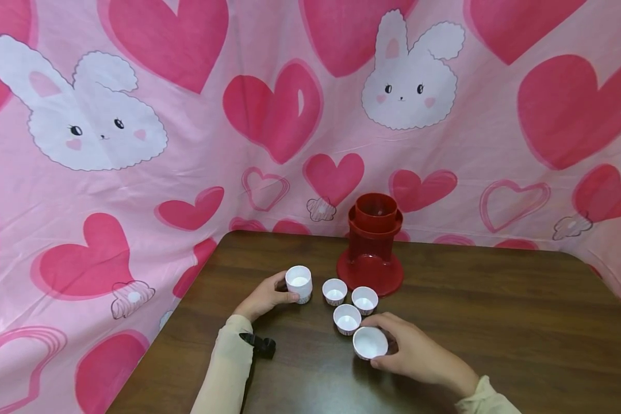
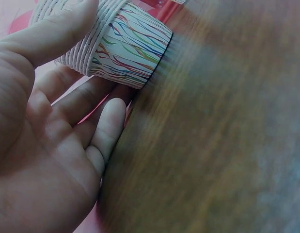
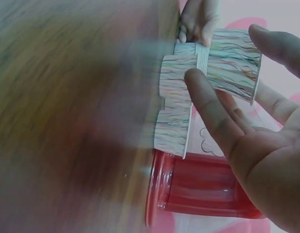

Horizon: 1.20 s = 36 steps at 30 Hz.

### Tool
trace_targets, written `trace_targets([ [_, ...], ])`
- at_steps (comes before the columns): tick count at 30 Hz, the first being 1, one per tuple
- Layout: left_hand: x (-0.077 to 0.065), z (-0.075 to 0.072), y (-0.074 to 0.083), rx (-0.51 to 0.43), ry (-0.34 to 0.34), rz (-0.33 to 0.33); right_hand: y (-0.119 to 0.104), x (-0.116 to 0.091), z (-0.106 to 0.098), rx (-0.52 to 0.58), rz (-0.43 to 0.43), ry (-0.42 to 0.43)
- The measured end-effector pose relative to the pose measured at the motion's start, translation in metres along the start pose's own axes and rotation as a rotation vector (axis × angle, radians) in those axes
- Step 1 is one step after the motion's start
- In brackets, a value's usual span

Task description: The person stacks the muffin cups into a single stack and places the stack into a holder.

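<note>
My left hand [image 1: 269, 296] grips a stack of nested white paper cups [image 1: 299, 282], its thumb across the rims in the left wrist view. The stack [image 2: 133, 46] has thin coloured wavy lines on its side, and its base is at the tabletop. Between thumb and fingers, my right hand [image 1: 416, 351] holds a single paper cup [image 1: 370, 344] upright, above the table in the right wrist view. Three more paper cups, a left one [image 1: 334, 292], a right one [image 1: 364, 300] and a nearer one [image 1: 347, 319], stand mouth up in a cluster between the hands.
Behind the cups stands a red plastic cylinder [image 1: 375, 230] on a round red base [image 1: 370, 276], with an open top. The brown wooden table [image 1: 507, 310] reaches back to a pink cloth [image 1: 269, 46] with hearts and rabbits. A black device [image 1: 259, 345] sits at the left wrist.
</note>
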<state>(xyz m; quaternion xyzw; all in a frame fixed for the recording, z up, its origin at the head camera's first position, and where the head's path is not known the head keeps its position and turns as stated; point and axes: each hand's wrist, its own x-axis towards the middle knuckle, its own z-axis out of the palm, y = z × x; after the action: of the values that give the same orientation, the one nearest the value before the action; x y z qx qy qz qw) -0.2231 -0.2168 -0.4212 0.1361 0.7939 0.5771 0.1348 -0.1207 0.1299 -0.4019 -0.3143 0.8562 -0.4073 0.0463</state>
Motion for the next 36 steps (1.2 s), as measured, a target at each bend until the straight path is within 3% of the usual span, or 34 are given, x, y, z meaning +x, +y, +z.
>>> trace_targets([
  [3, 0.002, 0.000, -0.003, 0.002, 0.004, 0.001, -0.002, 0.003, 0.002, 0.015, -0.002, 0.004],
  [12, 0.019, -0.002, -0.033, 0.020, 0.015, 0.008, -0.006, 0.019, -0.001, 0.012, -0.017, 0.018],
  [17, 0.021, 0.000, -0.034, 0.018, 0.019, 0.003, -0.005, 0.032, -0.009, 0.045, -0.014, 0.043],
  [24, 0.021, -0.001, -0.034, 0.020, 0.020, 0.005, -0.004, 0.055, -0.017, 0.203, 0.017, 0.079],
  [36, 0.018, -0.004, -0.035, 0.016, -0.004, 0.033, -0.010, 0.092, -0.009, 0.328, 0.044, 0.104],
])
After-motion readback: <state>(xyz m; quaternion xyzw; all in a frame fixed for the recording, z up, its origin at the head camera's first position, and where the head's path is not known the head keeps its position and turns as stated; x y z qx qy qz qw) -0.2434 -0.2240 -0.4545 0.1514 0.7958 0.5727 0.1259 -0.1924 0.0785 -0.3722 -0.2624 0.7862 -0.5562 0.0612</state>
